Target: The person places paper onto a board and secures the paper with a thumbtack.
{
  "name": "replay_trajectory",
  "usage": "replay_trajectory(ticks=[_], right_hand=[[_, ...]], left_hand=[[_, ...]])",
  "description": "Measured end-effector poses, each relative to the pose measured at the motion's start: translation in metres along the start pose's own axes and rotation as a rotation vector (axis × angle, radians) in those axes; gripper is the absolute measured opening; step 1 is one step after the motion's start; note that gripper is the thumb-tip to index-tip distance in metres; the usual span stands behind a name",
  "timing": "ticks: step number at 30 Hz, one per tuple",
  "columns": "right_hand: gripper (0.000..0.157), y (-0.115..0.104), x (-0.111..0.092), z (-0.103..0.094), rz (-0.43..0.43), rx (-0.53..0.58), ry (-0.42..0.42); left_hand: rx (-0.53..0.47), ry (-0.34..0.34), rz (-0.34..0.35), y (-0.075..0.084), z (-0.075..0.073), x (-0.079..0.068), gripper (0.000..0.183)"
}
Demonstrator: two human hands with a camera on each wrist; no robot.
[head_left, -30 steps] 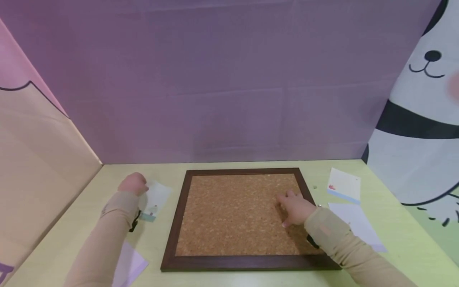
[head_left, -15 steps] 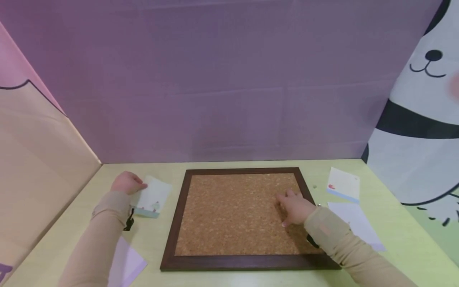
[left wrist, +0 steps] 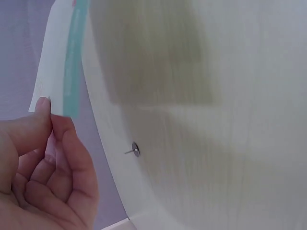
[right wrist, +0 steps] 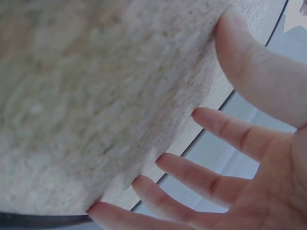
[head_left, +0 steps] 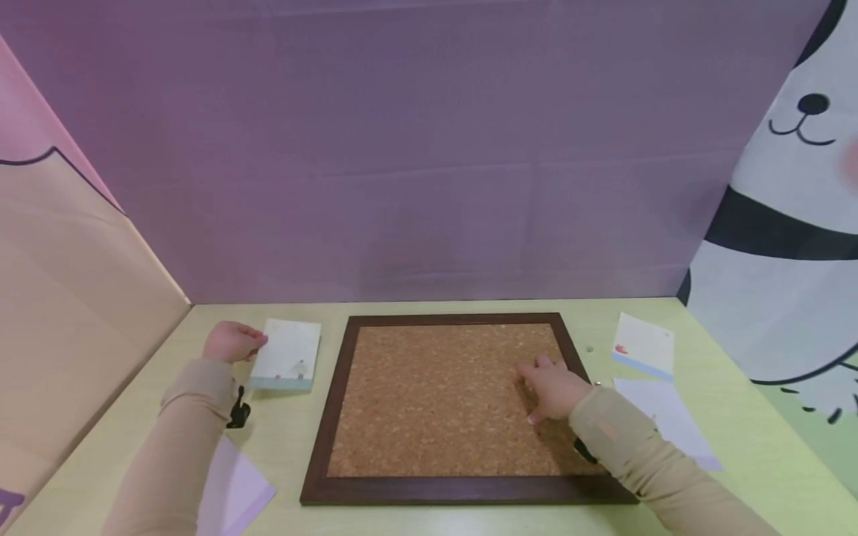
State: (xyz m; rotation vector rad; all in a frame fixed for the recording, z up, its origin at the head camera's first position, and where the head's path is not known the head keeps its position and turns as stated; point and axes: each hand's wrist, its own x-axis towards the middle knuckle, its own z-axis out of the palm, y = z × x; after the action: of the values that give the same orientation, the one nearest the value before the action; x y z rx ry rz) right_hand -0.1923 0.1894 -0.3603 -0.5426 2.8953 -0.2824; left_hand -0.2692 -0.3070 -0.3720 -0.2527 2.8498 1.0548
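Observation:
My left hand (head_left: 234,342) pinches a white sheet of notepaper (head_left: 288,350) with a teal strip along its near edge, left of the corkboard. In the left wrist view, thumb and forefinger hold a corner of the notepaper (left wrist: 55,62), which is raised off the table and casts a shadow. A thumbtack (left wrist: 135,149) lies on the tabletop near that hand, its pin sticking out sideways. My right hand (head_left: 553,387) rests on the right part of the dark-framed corkboard (head_left: 436,402). In the right wrist view, its spread fingertips (right wrist: 165,160) touch the cork surface.
Right of the board lie a white sheet with a blue edge (head_left: 643,344) and a pale lilac sheet (head_left: 670,417), partly behind my forearm. Another lilac sheet (head_left: 234,487) lies at the front left. A purple cloth (head_left: 429,164) hangs behind the table.
My left hand has shifted slightly left, and the teal-edged notepaper has turned and lifted, now squarer to the board. The right hand has stayed in place on the cork.

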Motion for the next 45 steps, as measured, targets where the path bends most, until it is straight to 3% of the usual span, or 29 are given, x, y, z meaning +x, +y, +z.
replay_trajectory(ticks=[6,16,28,45], right_hand=[[0.055,-0.001,-0.001,-0.001,-0.003,0.003,0.002],[0.053,-0.001,-0.001,-0.001,-0.012,0.005,0.002],[0.053,0.0,0.0,-0.002,-0.001,0.0,-0.016],[0.052,-0.001,-0.001,-0.003,-0.001,0.026,-0.023]], left_hand=[[-0.139,-0.032,-0.008,0.003,0.003,0.001,0.038],[-0.36,-0.052,0.01,0.026,0.016,-0.001,0.04],[-0.441,-0.086,0.035,0.047,0.029,-0.003,0.04],[-0.446,-0.117,0.025,0.067,0.044,0.0,0.042]])
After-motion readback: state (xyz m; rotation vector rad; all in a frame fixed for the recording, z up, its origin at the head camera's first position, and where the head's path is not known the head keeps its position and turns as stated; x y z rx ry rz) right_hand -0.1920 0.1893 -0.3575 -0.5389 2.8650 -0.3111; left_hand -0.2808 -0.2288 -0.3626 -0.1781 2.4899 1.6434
